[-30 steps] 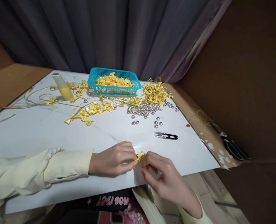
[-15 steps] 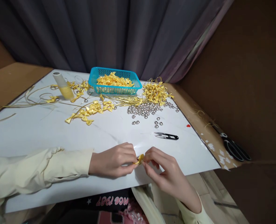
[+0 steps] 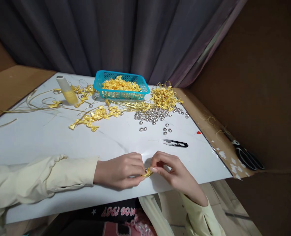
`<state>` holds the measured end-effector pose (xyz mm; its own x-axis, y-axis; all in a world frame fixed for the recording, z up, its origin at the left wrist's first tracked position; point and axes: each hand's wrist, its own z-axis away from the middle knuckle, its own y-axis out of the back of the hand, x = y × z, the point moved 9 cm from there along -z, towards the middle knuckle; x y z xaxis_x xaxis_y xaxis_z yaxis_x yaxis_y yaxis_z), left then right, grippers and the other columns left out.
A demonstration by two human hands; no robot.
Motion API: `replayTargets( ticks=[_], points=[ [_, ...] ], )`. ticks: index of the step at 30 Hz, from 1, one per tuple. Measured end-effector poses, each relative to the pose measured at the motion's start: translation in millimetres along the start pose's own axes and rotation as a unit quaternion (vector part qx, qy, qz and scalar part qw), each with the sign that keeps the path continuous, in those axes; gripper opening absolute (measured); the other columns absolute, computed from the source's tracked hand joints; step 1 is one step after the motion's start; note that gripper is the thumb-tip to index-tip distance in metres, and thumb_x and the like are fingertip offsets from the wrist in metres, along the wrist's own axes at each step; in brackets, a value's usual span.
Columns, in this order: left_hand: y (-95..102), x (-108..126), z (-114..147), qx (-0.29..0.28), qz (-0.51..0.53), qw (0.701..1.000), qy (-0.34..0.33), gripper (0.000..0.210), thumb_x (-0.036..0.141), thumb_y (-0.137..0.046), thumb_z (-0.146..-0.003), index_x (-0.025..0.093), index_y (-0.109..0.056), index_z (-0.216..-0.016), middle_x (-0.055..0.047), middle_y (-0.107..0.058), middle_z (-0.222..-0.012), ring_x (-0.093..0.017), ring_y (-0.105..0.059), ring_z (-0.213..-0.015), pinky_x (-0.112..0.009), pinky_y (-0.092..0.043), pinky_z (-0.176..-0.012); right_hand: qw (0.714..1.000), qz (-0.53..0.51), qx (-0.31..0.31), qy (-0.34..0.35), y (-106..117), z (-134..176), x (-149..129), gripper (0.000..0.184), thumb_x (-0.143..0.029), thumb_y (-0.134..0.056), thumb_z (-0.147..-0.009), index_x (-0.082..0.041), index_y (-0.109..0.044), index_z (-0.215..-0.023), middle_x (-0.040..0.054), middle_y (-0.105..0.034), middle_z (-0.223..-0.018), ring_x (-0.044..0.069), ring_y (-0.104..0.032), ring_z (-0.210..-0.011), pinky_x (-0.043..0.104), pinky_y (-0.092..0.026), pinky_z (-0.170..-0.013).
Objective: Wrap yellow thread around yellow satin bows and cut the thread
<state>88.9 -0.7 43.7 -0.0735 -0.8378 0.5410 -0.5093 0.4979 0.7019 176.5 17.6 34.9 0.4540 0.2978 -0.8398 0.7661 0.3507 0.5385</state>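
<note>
Near the table's front edge, a small yellow ribbon bow [image 3: 148, 172] is held between both hands. My left hand [image 3: 123, 170] pinches its left side, with a silver bead [image 3: 145, 170] showing beside the fingertips. The thumb and index finger of my right hand [image 3: 168, 168] are closed on the bow's right end. Fingers hide much of the bow. Beyond the hands lie black-handled thread snips [image 3: 176, 143], blades pointing left. Farther back spreads a pile of silver beads [image 3: 154, 114].
A blue basket [image 3: 145, 93] of yellow bows stands at the back. Beside it are a bunch of bows on cords [image 3: 165, 96], loose bows [image 3: 100, 113] and a thread spool [image 3: 67, 90]. Black scissors [image 3: 245, 155] rest on cardboard at the right.
My right hand has shifted slightly and its thumb and index finger have closed on the bow's right end. The left hand keeps its hold, a little lower.
</note>
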Motion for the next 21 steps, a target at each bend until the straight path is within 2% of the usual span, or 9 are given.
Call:
replayTargets(
  ticks=[5, 16, 21],
  points=[
    [-0.7, 1.4, 0.3, -0.004, -0.006, 1.000, -0.007, 0.021, 0.011, -0.042, -0.091, 0.013, -0.057, -0.078, -0.010, -0.066, -0.072, -0.018, -0.051, -0.070, -0.032, -0.044, -0.070, 1.000, 0.006, -0.009, -0.008, -2.2, 1.0, 1.6, 0.016, -0.020, -0.055, -0.090, -0.017, -0.056, -0.074, 0.0005, -0.056, -0.071, 0.013, -0.047, -0.063, 0.024, -0.035, -0.056],
    [8.8, -5.3, 0.6, 0.049, 0.036, 0.998, 0.032, 0.016, 0.010, -0.047, -0.091, 0.011, -0.061, -0.084, -0.010, -0.068, -0.077, -0.017, -0.053, -0.073, -0.031, -0.045, -0.073, 0.999, 0.039, -0.027, -0.020, -4.8, 14.6, -3.4, 0.014, -0.017, -0.050, -0.092, -0.018, -0.053, -0.079, 0.0012, -0.056, -0.075, 0.013, -0.048, -0.064, 0.024, -0.033, -0.054],
    [8.5, -6.2, 0.7, 0.048, 0.041, 0.997, 0.036, 0.014, 0.010, -0.048, -0.091, 0.011, -0.062, -0.087, -0.010, -0.068, -0.077, -0.018, -0.054, -0.074, -0.031, -0.045, -0.073, 0.999, 0.036, 0.006, -0.021, 2.1, 14.6, -4.9, 0.015, -0.019, -0.049, -0.093, -0.019, -0.051, -0.078, 0.0006, -0.054, -0.074, 0.013, -0.047, -0.064, 0.024, -0.033, -0.055]
  ],
)
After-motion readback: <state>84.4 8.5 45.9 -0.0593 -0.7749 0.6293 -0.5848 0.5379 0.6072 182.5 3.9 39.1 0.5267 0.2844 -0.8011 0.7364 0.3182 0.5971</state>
